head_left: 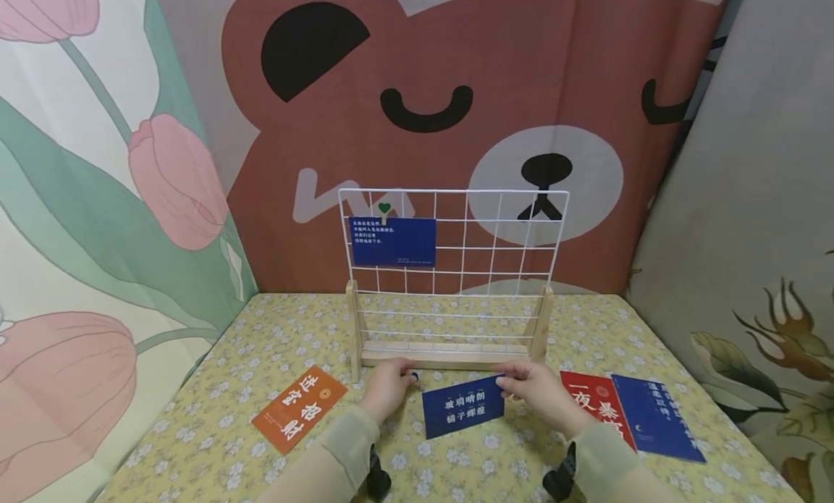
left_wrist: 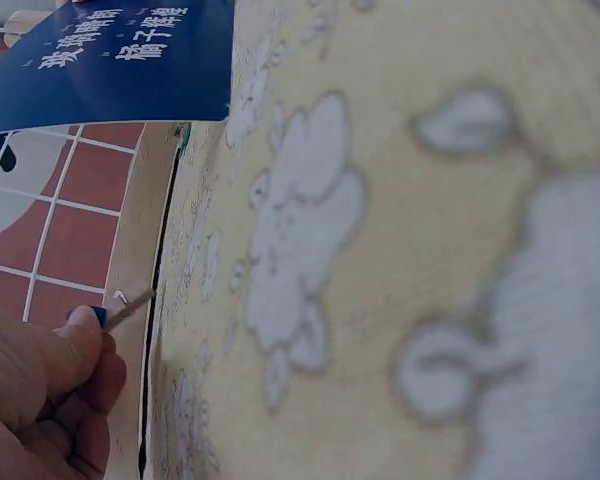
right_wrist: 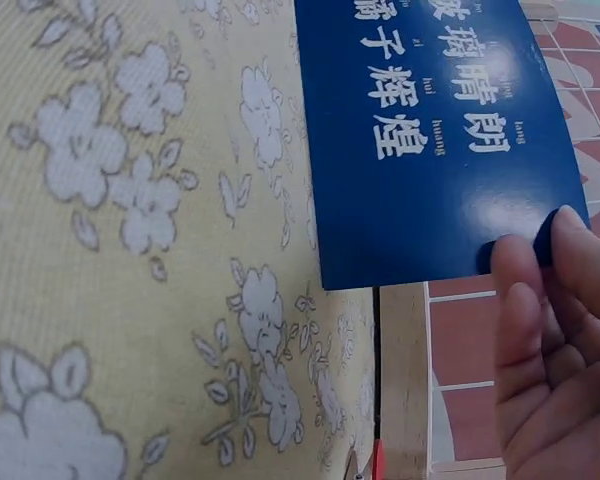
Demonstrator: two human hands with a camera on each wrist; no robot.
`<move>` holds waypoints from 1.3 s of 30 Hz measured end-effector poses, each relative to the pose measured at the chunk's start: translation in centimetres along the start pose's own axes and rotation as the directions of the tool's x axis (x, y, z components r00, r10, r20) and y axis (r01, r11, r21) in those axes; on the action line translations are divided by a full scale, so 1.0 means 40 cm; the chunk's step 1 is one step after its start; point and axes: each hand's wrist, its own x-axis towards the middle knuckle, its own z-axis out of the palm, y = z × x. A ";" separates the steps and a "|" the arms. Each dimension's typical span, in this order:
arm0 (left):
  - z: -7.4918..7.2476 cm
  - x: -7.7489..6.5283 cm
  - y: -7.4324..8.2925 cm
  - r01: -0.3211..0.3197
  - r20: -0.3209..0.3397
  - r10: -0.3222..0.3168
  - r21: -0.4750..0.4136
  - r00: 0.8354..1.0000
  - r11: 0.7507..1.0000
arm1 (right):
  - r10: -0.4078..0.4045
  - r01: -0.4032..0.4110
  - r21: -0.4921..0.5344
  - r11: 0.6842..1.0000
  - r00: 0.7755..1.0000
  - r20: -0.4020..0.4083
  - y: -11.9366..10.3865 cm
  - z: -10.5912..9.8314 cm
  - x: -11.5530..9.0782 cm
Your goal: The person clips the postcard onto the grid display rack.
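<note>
A blue card (head_left: 463, 407) with white characters hangs tilted over the table, its upper right corner pinched between thumb and fingers of my right hand (head_left: 531, 389). In the right wrist view the thumb of that hand (right_wrist: 565, 340) presses the card (right_wrist: 430, 190) at its edge. My left hand (head_left: 387, 387), left of the card and apart from it, pinches a small wooden clip (left_wrist: 130, 308) with a blue end. Behind both hands stands a white wire grid rack (head_left: 449, 271) on a wooden base (head_left: 446, 355). Another blue card (head_left: 393, 242) hangs on its upper left, under a green heart clip (head_left: 384, 210).
An orange card (head_left: 300, 409) lies on the flowered tablecloth (head_left: 215, 445) to the left. On the right lie a red card (head_left: 596, 405) and a further blue card (head_left: 658, 418), side by side. Printed curtains, one with a bear (head_left: 521, 69), enclose the table.
</note>
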 end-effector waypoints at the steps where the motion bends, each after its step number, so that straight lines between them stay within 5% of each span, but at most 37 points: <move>1: -0.003 -0.004 -0.002 -0.009 -0.001 0.009 0.006 1.000 1.000 | -0.008 0.008 -0.001 1.000 1.000 0.004 0.001 0.002 0.001; 8: -0.021 -0.027 -0.028 -0.069 0.007 0.069 0.064 0.998 0.996 | -0.052 0.052 0.002 0.999 0.998 0.034 0.001 0.020 0.002; 16: -0.016 -0.024 -0.014 -0.096 0.038 0.094 0.064 0.995 0.993 | -0.053 0.053 -0.009 0.999 0.998 0.020 -0.001 0.013 -0.003; 23: -0.010 -0.019 -0.007 -0.045 0.054 0.044 0.033 0.998 0.998 | -0.060 0.060 -0.001 0.998 0.998 0.008 0.005 0.005 -0.005; 39: -0.001 -0.013 0.007 -0.039 0.030 0.039 0.026 0.999 0.999 | -0.044 0.044 -0.005 0.999 0.999 -0.026 0.013 -0.005 -0.007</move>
